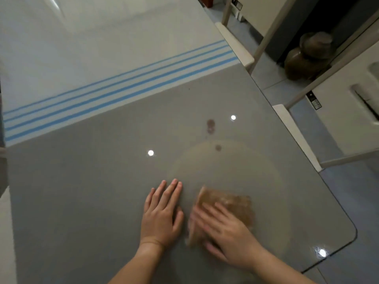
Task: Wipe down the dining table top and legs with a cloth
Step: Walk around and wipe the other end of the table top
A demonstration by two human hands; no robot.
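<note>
Right fingers (213,211): spread flat, pressing the cloth (229,206); blurred.
Left fingers (170,191): straight and together, flat on the worktop (82,191), holding nothing.
Cloth: brown, soft, folded roughly square, just right of the left hand (161,217).
Worktop: glossy grey, rounded corner (351,234), brownish spots (210,126) beyond the cloth.
Far half: pale with blue stripes (114,93).
Room: chairs (297,132) along the right edge; grey floor (348,197).

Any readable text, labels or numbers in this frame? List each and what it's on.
No text can be read.
Dark label on the far chair frame: too small and blurred to read.
Dark label on the nearer chair frame: print shows, but blurred beyond reading.
Table, cloth, left hand, right hand: no text.
</note>
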